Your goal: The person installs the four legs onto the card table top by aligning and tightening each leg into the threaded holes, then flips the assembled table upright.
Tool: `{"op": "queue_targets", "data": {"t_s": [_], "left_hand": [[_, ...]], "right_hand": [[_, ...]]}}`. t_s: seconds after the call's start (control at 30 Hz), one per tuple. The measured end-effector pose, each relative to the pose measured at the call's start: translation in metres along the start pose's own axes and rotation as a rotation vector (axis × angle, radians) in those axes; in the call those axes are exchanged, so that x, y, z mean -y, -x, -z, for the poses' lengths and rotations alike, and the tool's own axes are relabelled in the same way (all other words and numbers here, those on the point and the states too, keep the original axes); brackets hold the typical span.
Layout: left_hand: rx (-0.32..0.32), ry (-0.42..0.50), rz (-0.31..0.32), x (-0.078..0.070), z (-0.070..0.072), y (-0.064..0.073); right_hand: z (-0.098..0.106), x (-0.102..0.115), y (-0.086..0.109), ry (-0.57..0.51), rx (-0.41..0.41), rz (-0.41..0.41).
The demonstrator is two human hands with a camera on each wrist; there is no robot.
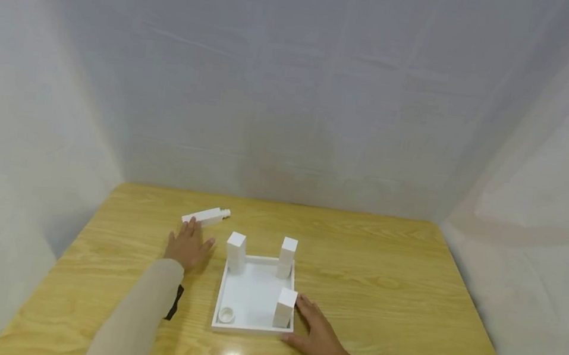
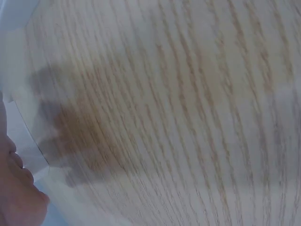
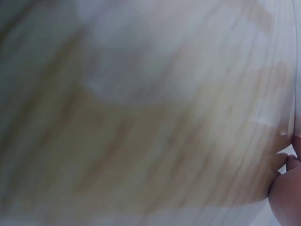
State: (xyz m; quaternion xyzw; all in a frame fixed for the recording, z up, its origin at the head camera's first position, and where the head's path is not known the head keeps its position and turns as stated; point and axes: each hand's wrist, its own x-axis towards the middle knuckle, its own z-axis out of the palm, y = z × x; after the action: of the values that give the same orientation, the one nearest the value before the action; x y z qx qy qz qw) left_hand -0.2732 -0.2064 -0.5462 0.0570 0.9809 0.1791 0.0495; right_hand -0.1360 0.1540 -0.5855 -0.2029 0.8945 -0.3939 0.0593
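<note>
A white square panel [image 1: 253,299] with a raised rim lies on the wooden table. White block-shaped legs stand upright at three corners: far left leg [image 1: 236,249], far right leg [image 1: 287,256] and near right leg [image 1: 284,309]. A round white socket [image 1: 226,314] shows at the near left corner. Beyond the panel on the left lies a loose white leg [image 1: 202,216] with a threaded end. My left hand [image 1: 187,249], fingers spread, reaches its near end, fingertips right at it. With fingers extended, my right hand [image 1: 319,335] rests at the panel's right rim, beside the near right leg.
The wooden table [image 1: 385,275] extends around the panel on all sides. White cloth [image 1: 293,112] hangs behind the table, with more cloth along the left and right sides.
</note>
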Motion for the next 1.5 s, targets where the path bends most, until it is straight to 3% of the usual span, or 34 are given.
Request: {"op": "queue_targets", "data": {"t_s": [0.33,0.6,0.9,1.13,1.37,1.5], "left_hand": [[-0.070,-0.051,-0.027,-0.005,-0.005,0.014],[-0.144,-0.075,-0.101,-0.006,-0.007,0.034],[-0.169,-0.069,-0.122,-0.002,-0.011,0.065],[-0.142,-0.085,-0.096,-0.004,-0.009,0.088],[-0.124,-0.045,-0.087,-0.008,-0.005,0.098],[-0.145,0.079,-0.098,-0.004,0.003,0.093]], "right_hand": [[0.000,-0.005,-0.001,0.013,-0.010,0.013],[0.003,0.000,-0.001,-0.011,0.006,-0.025],[0.002,0.002,-0.002,-0.015,0.008,-0.023],[0.000,-0.001,-0.002,0.002,-0.011,-0.014],[0.000,0.000,-0.001,-0.004,-0.017,-0.008],[0.000,0.002,0.000,-0.018,-0.007,-0.011]]}}
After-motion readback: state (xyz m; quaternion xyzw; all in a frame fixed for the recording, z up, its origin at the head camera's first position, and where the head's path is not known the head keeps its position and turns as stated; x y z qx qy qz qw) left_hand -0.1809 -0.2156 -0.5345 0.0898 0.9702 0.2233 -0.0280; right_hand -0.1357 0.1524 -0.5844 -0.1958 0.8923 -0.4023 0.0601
